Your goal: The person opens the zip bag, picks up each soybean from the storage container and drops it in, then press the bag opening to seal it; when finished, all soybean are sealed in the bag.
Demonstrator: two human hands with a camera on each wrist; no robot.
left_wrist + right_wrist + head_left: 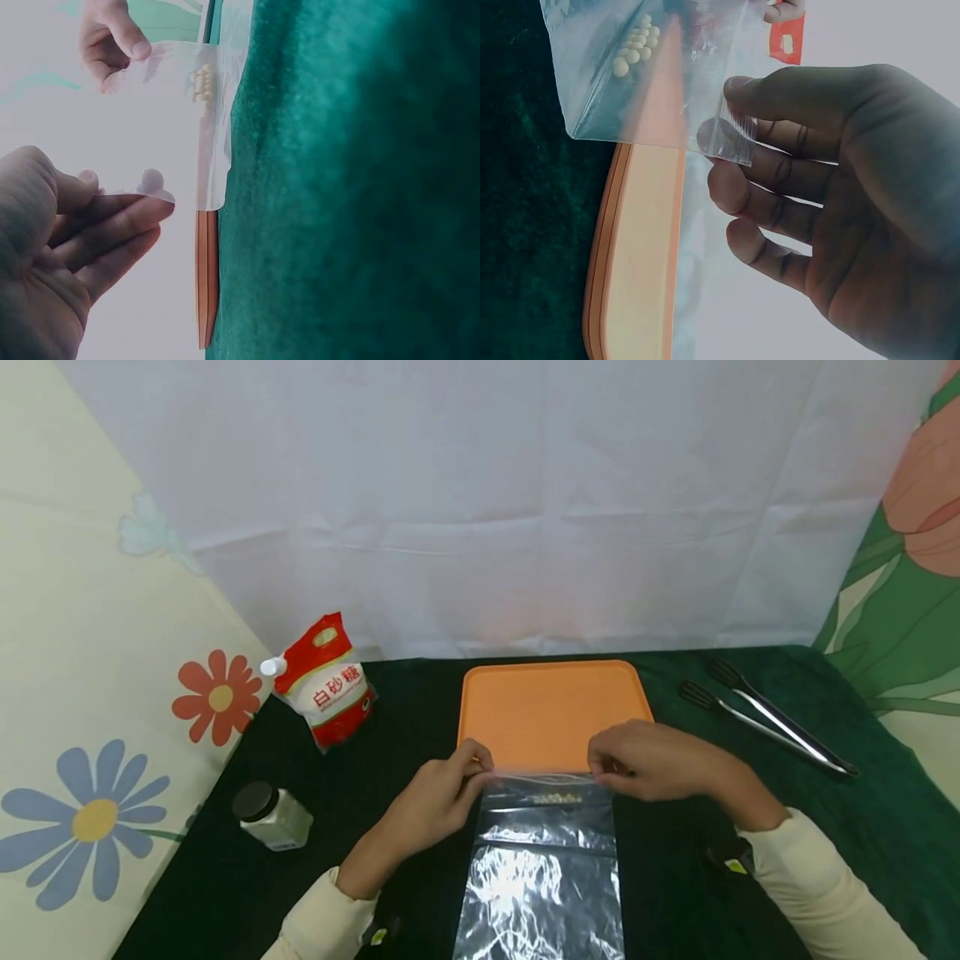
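Between both hands stretches the top edge of a clear zip-seal plastic bag [546, 843]. Several small round cream-coloured balls [636, 46] lie together inside it. My left hand [447, 789] pinches one corner of the bag between thumb and fingers. At the opposite corner, my right hand [652, 762] pinches the zip strip; in the right wrist view its lower fingers spread below the grip. The rest of the bag reaches toward the table's front, shiny with glare. Just beyond the hands lies an orange tray [555, 710], its near edge hidden behind the bag and hands.
A red and white bag of white sugar [333, 693] with a white cap stands at the back left. Closer in, a black-lidded jar [277, 818] lies tilted. Metal tongs [780, 727] rest on the right of the green cloth [405, 710]. White fabric hangs behind.
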